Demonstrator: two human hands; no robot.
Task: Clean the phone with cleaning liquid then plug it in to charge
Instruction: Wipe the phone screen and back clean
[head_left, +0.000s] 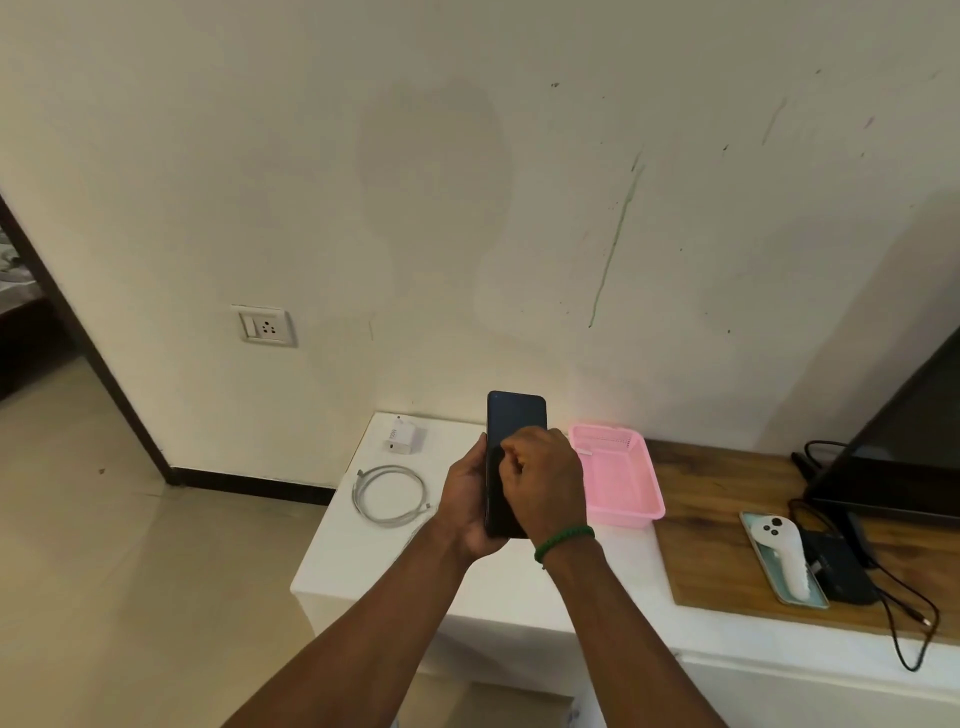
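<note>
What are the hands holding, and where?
The left hand grips the phone around its lower half. The right hand curls over its front; anything in it is hidden.

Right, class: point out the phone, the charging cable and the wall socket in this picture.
phone (515, 415), head view, upper part of the dark screen.
charging cable (358, 496), head view, left side of the coil.
wall socket (268, 327), head view, the pin holes.

The white bench (363, 561) carries a white charger adapter (402, 436), a coiled white cable (358, 493), a pink plastic basket (615, 480) and a wooden board (717, 545) under a dark monitor (904, 447).
</note>
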